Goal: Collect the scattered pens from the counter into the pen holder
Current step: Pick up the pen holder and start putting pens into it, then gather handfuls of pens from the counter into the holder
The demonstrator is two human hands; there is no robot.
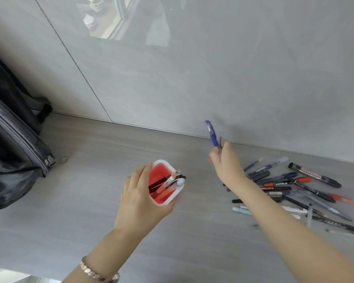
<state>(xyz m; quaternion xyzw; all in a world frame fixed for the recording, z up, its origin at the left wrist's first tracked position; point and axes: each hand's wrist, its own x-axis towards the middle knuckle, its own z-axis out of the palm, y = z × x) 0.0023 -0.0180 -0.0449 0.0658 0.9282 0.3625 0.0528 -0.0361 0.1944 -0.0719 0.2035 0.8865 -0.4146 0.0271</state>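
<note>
A pen holder (161,166), white outside and red inside, stands on the grey counter with several pens leaning in it. My left hand (139,199) wraps around its left and near side. My right hand (226,163) is raised above the counter to the right of the holder, gripping a blue pen (211,132) that points up, with a thin dark pen beside it in the same grip. A pile of scattered pens (298,190) and markers lies on the counter at the right, partly behind my right forearm.
A dark backpack (10,152) stands at the left against the grey wall, its zipper pull resting on the counter (90,211). The counter's near edge shows at the bottom left. A bracelet circles my left wrist.
</note>
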